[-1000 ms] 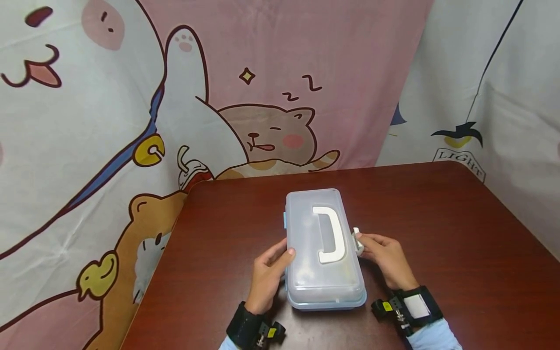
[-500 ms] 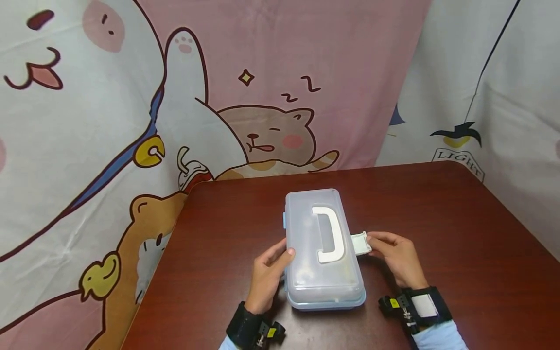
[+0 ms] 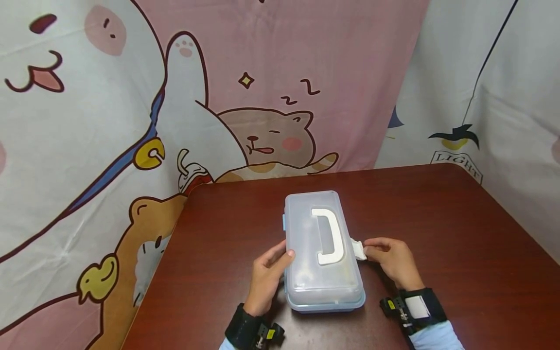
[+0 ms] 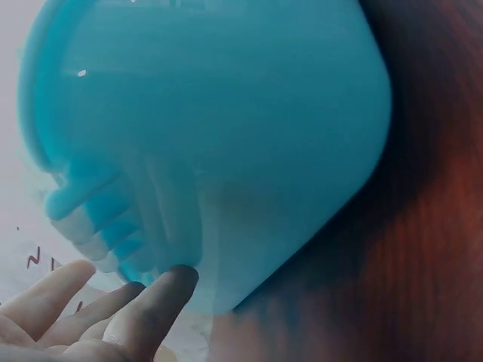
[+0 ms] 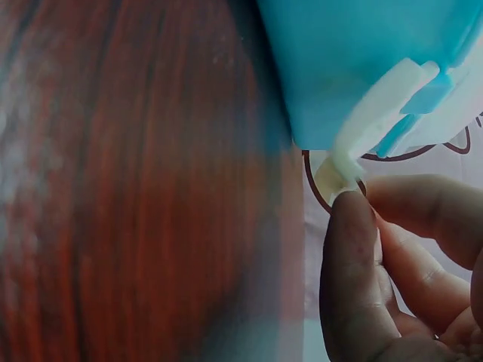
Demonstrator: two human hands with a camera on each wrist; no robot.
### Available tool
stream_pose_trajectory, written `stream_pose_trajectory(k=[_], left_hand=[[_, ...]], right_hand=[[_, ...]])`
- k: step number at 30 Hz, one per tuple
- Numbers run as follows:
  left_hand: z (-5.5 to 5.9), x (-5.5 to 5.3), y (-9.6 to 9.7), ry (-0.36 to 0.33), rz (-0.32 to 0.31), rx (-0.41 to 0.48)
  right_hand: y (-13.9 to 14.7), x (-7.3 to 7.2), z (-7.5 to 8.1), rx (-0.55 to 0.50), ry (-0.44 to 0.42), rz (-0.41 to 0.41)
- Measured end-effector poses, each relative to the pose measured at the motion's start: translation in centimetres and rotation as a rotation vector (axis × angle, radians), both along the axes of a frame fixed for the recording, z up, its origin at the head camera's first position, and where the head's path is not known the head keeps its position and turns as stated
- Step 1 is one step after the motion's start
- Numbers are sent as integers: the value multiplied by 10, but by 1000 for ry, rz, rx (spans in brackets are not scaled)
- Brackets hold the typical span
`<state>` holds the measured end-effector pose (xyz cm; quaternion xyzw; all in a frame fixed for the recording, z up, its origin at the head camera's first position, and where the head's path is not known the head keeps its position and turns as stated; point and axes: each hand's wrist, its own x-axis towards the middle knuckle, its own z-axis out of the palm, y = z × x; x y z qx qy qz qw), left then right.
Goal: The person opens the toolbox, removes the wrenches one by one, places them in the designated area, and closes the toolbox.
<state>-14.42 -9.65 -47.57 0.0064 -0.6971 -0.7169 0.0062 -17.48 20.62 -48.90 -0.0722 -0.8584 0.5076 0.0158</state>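
Observation:
A translucent plastic storage box (image 3: pixel 306 282) with a pale-blue base and a white lid handle (image 3: pixel 338 238) sits lid-down on the wooden table. At its left side, my left hand (image 3: pixel 267 279) rests the thumb on the lid edge, with the fingers along the side. The left wrist view shows those fairly straight fingers (image 4: pixel 155 313) beside the box's blue wall (image 4: pixel 249 121). On the right side, a white latch (image 3: pixel 358 250) sticks outward and slopes down. My right hand (image 3: pixel 395 260) pinches the latch's free end between thumb and fingertips, also visible in the right wrist view.
The brown tabletop (image 3: pixel 232 228) extends around the box, its far edge meeting a printed cartoon cloth (image 3: pixel 367 73). Pale cloth (image 3: pixel 516 131) hangs at the right. Both wrists wear black bands with small cameras.
The latch has swung from upright against the box to out flat, then tilted downward. My right hand moved right with it, then slightly down. The left hand and box stay nearly still.

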Motion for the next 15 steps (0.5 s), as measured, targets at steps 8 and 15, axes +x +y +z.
stream_pose_trajectory(k=[8,15], left_hand=[[16,2,-1,102,53,-170],[47,16,4,566,8,-643]], right_hand=[[2,0,0,13,0,-1],[4,-1,-1,4,13,-7]])
